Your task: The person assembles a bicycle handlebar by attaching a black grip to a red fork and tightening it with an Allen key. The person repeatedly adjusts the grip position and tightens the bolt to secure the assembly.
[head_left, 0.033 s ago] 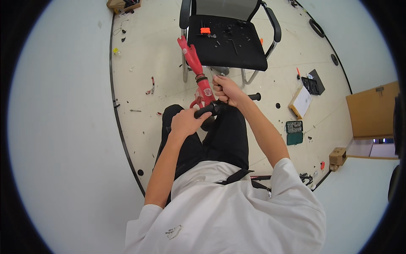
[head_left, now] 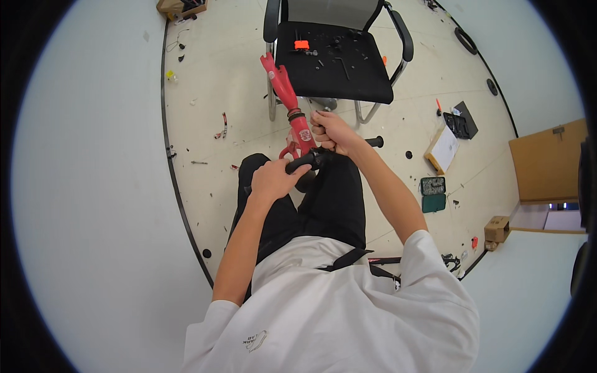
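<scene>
Little has changed since the earlier frame; the curled right hand (head_left: 334,132) has shifted slightly left, its contents impossible to tell. The left hand (head_left: 273,179) stays wrapped around the black handlebar (head_left: 316,159), above the knees, near the chair (head_left: 336,62). The red bicycle frame (head_left: 284,90) bears a round pale emblem (head_left: 305,135).

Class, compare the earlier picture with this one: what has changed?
Very little: the person's right hand, fingers curled, seems to have edged slightly left. No grasp was visibly taken or released. Unchanged: the left hand on the black tubular handlebar, the red forked frame part and the black-seated chair.
</scene>
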Tool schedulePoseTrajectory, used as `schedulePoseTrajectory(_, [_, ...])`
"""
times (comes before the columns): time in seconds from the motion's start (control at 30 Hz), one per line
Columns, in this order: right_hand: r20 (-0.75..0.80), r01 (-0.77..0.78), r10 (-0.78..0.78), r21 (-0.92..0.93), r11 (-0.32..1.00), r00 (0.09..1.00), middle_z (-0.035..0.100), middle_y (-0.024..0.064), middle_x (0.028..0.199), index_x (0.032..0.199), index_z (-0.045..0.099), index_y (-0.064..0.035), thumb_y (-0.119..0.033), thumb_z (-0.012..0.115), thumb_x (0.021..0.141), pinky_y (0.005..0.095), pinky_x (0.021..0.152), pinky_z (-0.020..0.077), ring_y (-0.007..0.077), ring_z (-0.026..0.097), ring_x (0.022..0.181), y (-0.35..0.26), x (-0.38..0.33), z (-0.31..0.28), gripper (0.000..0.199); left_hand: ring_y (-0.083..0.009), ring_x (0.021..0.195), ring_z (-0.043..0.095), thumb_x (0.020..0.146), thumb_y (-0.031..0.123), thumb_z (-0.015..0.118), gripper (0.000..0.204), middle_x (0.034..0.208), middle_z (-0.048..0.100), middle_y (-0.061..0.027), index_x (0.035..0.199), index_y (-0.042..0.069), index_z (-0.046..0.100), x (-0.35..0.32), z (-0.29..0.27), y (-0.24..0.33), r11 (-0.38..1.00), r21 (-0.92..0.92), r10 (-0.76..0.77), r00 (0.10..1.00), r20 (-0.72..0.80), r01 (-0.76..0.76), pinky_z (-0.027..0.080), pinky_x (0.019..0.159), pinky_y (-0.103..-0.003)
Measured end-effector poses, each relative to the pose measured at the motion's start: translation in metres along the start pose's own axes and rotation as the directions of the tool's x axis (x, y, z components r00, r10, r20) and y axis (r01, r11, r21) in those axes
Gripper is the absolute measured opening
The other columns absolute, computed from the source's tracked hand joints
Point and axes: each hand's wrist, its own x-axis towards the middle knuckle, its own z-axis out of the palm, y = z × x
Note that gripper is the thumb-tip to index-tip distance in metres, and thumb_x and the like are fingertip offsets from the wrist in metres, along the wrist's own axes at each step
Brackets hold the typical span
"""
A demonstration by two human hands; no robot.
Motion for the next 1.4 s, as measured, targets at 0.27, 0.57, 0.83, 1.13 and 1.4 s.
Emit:
schedulePoseTrajectory(0.27, [0.145, 0.006, 0.080, -0.514, 0.858, 0.986, 0.038, -0.0039, 0.065, 0.088, 0.048, -0.0091, -0.028, 0.050, 0.107, 0.0250, 0.040, 0.0215, 0.0049, 0.028, 0.046, -0.006, -0.001, 0.027, 0.027, -0.0336, 0.081, 0.072, 0.087, 0.072, 0.057, 0.067, 0.079, 0.073, -0.0145, 0.091, 0.008, 0.074, -0.001, -0.001, 0.005, 1.000, 0.030, -0.007, 1.000, -0.012, 0.007, 0.056, 0.073, -0.043])
schedulePoseTrajectory(0.57, [0.297, -0.178, 0.367, -0.511, 0.841, 0.882, 0.034, -0.0061, 0.062, 0.088, 0.047, -0.0101, -0.029, 0.052, 0.107, 0.0236, 0.040, 0.0180, 0.0035, 0.025, 0.047, -0.020, 0.011, 0.014, 0.027, -0.0331, 0.081, 0.072, 0.087, 0.074, 0.057, 0.069, 0.079, 0.073, -0.0141, 0.091, 0.007, 0.074, 0.000, -0.002, 0.005, 1.000, 0.023, -0.013, 1.000, 0.007, 0.013, 0.056, 0.072, -0.043])
schedulePoseTrajectory(0.83, [0.231, 0.012, 0.098, -0.434, 0.901, 0.968, 0.035, -0.0062, 0.064, 0.087, 0.048, -0.0110, -0.028, 0.052, 0.106, 0.0244, 0.040, 0.0188, 0.0035, 0.027, 0.048, -0.001, -0.004, 0.017, 0.026, -0.0333, 0.082, 0.073, 0.087, 0.075, 0.056, 0.070, 0.080, 0.073, -0.0140, 0.095, 0.008, 0.075, -0.003, -0.005, 0.006, 0.998, 0.055, -0.037, 0.997, 0.069, 0.033, 0.056, 0.073, -0.043])
schedulePoseTrajectory(1.13, [-0.310, 0.241, -0.200, 0.100, 0.965, 0.930, 0.052, 0.0015, 0.072, 0.089, 0.057, -0.0050, -0.026, 0.054, 0.105, 0.0294, 0.057, 0.0442, 0.0135, 0.053, 0.062, 0.022, -0.026, -0.040, 0.026, -0.0335, 0.079, 0.071, 0.086, 0.074, 0.057, 0.070, 0.077, 0.071, -0.0143, 0.097, 0.008, 0.076, -0.004, -0.003, 0.001, 0.998, 0.029, -0.056, 0.998, 0.022, 0.055, 0.055, 0.073, -0.042])
schedulePoseTrajectory(1.4, [-0.427, 0.369, -0.324, 0.024, 0.929, 0.844, 0.063, 0.0053, 0.084, 0.115, 0.066, 0.0060, -0.013, 0.061, 0.100, 0.0279, 0.064, 0.0512, 0.0127, 0.061, 0.070, 0.108, -0.128, -0.051, 0.024, -0.0344, 0.078, 0.070, 0.086, 0.072, 0.058, 0.070, 0.077, 0.070, -0.0150, 0.096, 0.006, 0.076, 0.004, 0.002, 0.000, 0.999, 0.003, -0.047, 0.999, -0.020, 0.047, 0.053, 0.073, -0.042])
